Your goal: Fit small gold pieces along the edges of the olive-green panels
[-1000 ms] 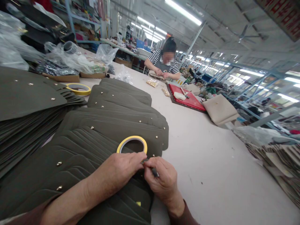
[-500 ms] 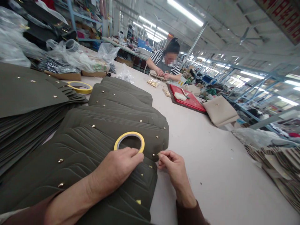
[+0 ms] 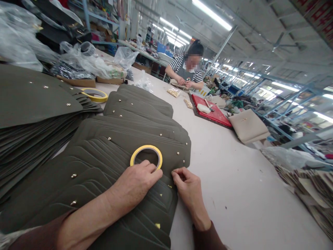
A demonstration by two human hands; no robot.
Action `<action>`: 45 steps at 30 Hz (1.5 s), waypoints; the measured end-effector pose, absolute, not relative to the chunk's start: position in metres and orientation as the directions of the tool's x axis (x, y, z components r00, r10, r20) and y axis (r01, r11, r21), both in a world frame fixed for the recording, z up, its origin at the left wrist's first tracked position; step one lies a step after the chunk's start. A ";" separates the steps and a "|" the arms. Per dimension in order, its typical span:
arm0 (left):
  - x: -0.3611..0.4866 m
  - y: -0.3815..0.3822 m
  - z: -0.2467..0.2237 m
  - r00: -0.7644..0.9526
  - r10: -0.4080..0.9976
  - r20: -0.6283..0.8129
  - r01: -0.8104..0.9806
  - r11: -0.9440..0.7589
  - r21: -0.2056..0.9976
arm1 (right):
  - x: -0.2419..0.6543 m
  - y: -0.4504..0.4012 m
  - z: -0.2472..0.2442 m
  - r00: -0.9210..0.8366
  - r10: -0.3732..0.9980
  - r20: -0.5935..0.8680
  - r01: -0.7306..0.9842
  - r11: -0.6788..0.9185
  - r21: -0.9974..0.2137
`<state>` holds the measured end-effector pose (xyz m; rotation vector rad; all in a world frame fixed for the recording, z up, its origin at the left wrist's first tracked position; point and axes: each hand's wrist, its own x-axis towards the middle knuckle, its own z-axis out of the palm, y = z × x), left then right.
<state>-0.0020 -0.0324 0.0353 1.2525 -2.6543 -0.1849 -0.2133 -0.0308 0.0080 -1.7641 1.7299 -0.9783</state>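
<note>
My left hand is closed on the near rim of a roll of yellow tape, which tilts up over the dark olive panels. These panels lie overlapped in a fanned stack, with small gold-coloured metal studs on them. Little yellow tape pieces stick to the nearer panels. Just right of the roll, my right hand is pinched at the panels' right edge, thumb against forefinger. Whatever lies between those fingertips is too small to make out.
Left stands another pile of dark panels, with a second yellow tape roll behind it. Across the table a person handles a beige piece. A red board, a beige panel and stacked beige pieces lie rightward.
My right hand has shifted slightly left, onto the panel edge by the tape roll. My left hand keeps its hold on the roll. The whole view has swung a little.
</note>
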 end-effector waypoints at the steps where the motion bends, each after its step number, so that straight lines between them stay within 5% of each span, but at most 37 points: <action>1: -0.002 -0.033 0.035 -0.622 -0.773 0.127 -0.748 0.634 0.197 | -0.212 -0.031 0.007 -0.062 -0.982 0.179 -0.667 -0.092 -0.739; 6: -0.001 -0.034 0.034 -0.628 -0.765 0.141 -0.742 0.644 0.188 | -0.214 -0.028 0.006 -0.170 -0.963 0.209 -0.717 -0.025 -0.697; 11: 0.000 -0.036 0.033 -0.629 -0.759 0.165 -0.733 0.651 0.200 | -0.221 -0.018 0.001 -0.065 -0.983 0.170 -0.649 -0.088 -0.756; 20: 0.007 -0.036 0.033 -0.666 -0.706 0.240 -0.678 0.707 0.201 | -0.209 -0.028 0.002 0.004 -0.943 0.332 -0.809 -0.198 -0.553; 24: 0.011 -0.036 0.031 -0.664 -0.636 0.394 -0.587 0.769 0.252 | -0.214 -0.028 0.009 0.110 -0.964 0.242 -0.847 -0.218 -0.484; 29: 0.011 -0.034 0.025 -0.582 -0.532 0.615 -0.468 0.838 0.282 | -0.222 -0.027 0.015 0.143 -0.984 0.105 -0.790 -0.177 -0.588; 34: 0.009 -0.032 0.023 -0.564 -0.513 0.648 -0.513 0.832 0.212 | -0.211 -0.019 0.023 0.150 -0.884 0.443 -0.556 -0.445 -0.702; 38: 0.006 -0.030 0.024 -0.564 -0.524 0.639 -0.546 0.817 0.187 | -0.196 -0.013 0.024 0.283 -0.750 0.598 -0.483 -0.650 -0.587; 45: 0.003 -0.029 0.021 -0.588 -0.590 0.553 -0.528 0.798 0.290 | -0.186 -0.012 0.016 0.315 -0.645 0.697 -0.583 -0.710 -0.394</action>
